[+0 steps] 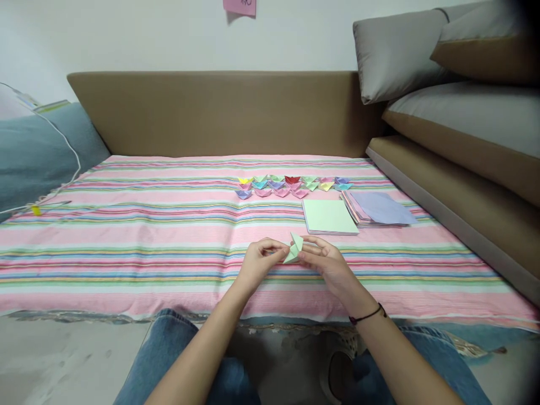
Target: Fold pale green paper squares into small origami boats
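Observation:
A small pale green folded paper (295,247) is held between both hands above the striped cloth. My left hand (262,260) pinches its left side between thumb and fingers. On the other side, my right hand (327,263) grips the paper with its thumb in front and fingers behind. Beyond the hands lies a square stack of pale green paper (329,216). Several small folded paper boats (281,192) in many colours stand in rows farther back.
A looser pile of paper with a lilac sheet (382,207) on top lies right of the green stack. Grey-brown cushions (464,118) are piled at the right. A white cable (70,149) runs along the left. The striped cloth (105,242) covers the seat.

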The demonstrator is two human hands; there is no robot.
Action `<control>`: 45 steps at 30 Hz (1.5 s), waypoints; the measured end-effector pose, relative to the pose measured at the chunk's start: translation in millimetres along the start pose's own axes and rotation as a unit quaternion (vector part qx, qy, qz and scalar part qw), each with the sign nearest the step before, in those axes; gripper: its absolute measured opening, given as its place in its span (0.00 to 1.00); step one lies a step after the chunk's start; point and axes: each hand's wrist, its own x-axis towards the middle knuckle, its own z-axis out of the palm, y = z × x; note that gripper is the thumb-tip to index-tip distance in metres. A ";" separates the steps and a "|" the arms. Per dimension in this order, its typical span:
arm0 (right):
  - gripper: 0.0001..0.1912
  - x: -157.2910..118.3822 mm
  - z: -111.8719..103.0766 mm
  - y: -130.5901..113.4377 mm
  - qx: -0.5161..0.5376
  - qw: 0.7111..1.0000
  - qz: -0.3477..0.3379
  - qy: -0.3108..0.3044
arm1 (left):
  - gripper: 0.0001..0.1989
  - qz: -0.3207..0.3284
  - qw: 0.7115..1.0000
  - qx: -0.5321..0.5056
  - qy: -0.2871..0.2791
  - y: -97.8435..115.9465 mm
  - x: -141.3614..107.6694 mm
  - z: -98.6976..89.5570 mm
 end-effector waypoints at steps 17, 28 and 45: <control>0.24 -2.9 5.0 6.2 0.071 0.994 0.021 -0.081 | 0.06 0.112 0.984 0.122 0.064 12.8 -6.1 0.6; 0.24 -3.7 13.6 9.0 0.018 0.999 -0.006 -0.030 | 0.05 0.131 0.975 0.178 0.035 10.2 -10.6 6.6; 0.12 -4.5 11.9 9.0 0.039 0.998 -0.046 0.023 | 0.21 -0.006 0.999 -0.036 0.006 -5.6 -7.3 15.9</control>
